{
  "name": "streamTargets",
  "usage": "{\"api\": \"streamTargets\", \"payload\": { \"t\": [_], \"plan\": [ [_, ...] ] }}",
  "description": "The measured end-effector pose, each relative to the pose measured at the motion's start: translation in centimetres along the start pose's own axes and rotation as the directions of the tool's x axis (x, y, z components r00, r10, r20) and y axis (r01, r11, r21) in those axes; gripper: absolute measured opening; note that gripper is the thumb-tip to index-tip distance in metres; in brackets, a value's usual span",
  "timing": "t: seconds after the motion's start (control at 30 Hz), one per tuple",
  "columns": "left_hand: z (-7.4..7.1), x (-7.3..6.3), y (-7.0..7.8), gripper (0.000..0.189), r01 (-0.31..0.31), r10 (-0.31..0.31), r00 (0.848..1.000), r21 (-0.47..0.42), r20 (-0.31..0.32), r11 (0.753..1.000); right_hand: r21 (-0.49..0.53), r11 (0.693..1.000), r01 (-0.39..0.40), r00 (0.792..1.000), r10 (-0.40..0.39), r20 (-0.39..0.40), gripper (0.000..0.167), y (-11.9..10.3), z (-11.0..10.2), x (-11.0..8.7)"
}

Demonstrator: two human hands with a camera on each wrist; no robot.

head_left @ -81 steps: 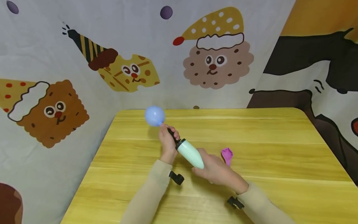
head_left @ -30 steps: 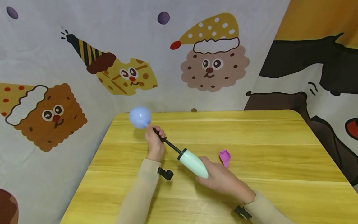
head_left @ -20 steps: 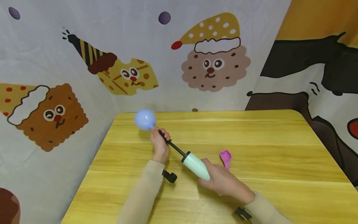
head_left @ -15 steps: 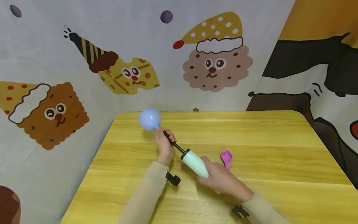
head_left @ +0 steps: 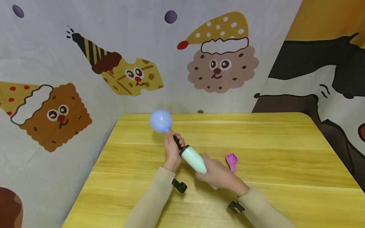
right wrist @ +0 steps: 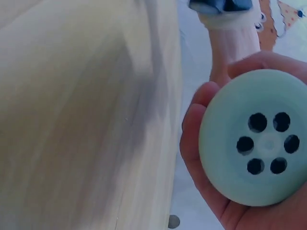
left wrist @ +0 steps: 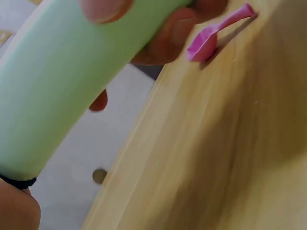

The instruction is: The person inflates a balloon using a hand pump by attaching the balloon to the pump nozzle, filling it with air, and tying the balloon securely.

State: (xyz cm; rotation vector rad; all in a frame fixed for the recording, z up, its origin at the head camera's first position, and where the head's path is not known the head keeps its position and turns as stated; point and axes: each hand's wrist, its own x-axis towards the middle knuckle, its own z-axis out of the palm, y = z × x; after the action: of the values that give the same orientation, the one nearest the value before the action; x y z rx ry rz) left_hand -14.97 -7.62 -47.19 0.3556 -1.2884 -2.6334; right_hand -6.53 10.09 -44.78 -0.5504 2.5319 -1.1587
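A balloon hand pump (head_left: 194, 159) with a mint green body and a black nozzle end is held slantwise above the table. My right hand (head_left: 218, 172) grips its green body; the right wrist view shows the fingers curled round the pump's round end (right wrist: 268, 143), which has several dark holes. My left hand (head_left: 172, 151) holds the black nozzle end, its fingertips at the neck of a small, round, inflated blue balloon (head_left: 161, 121). The pump's black rod is out of sight, the green body sitting close against the left hand. A flat pink balloon (head_left: 232, 161) lies on the table beyond my right hand.
The yellow wood-grain table (head_left: 271, 152) has rounded far corners. A white cloth backdrop (head_left: 176, 88) with cartoon prints stands behind it and on the left. Black camera mounts (head_left: 179, 186) are strapped at both wrists.
The pump's green body has slid up to the left hand, covering the black rod that showed earlier. The left hand and blue balloon have shifted right; the balloon looks slightly larger than at first.
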Motion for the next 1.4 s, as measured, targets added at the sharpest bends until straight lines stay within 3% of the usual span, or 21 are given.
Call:
{"api": "streamTargets", "payload": {
  "t": [0.13, 0.33, 0.43, 0.53, 0.77, 1.17, 1.4],
  "plan": [
    [-0.4, 1.1, 0.3, 0.043, -0.018, 0.018, 1.000, 0.001, -0.025, 1.000, 0.024, 1.000, -0.020, 1.000, 0.020, 0.003, 0.066, -0.1, 0.2, -0.3],
    [-1.6, 3.1, 2.7, 0.038, -0.090, 0.084, 0.993, -0.071, -0.085, 0.993, -0.004, 1.000, 0.031, 1.000, -0.031, 0.004, 0.067, 0.7, -0.7, -2.8],
    [-2.2, 3.3, 3.7, 0.038, -0.125, 0.116, 0.987, -0.080, -0.108, 0.989, -0.009, 0.999, 0.047, 0.998, -0.047, 0.030, 0.065, 1.3, -1.1, -4.0],
    [-2.4, 2.9, 4.1, 0.036, -0.134, 0.128, 0.988, -0.070, -0.087, 0.989, -0.009, 0.999, 0.053, 0.998, -0.052, 0.041, 0.064, 1.8, -1.2, -4.4],
    [-2.0, 1.5, 2.6, 0.036, -0.122, 0.120, 0.991, -0.048, -0.053, 0.991, -0.043, 0.992, 0.116, 0.993, -0.115, 0.024, 0.063, 2.1, -0.6, -3.6],
    [-0.3, -0.7, -0.3, 0.044, -0.027, 0.027, 1.000, 0.015, -0.004, 1.000, -0.030, 0.996, 0.079, 0.997, -0.079, -0.010, 0.063, 1.0, 0.0, -0.9],
    [-0.2, -0.5, -0.3, 0.043, -0.048, 0.048, 0.999, 0.035, -0.007, 0.998, 0.010, 0.999, 0.038, 0.999, -0.038, 0.008, 0.063, 0.8, 0.1, -0.9]
  ]
}}
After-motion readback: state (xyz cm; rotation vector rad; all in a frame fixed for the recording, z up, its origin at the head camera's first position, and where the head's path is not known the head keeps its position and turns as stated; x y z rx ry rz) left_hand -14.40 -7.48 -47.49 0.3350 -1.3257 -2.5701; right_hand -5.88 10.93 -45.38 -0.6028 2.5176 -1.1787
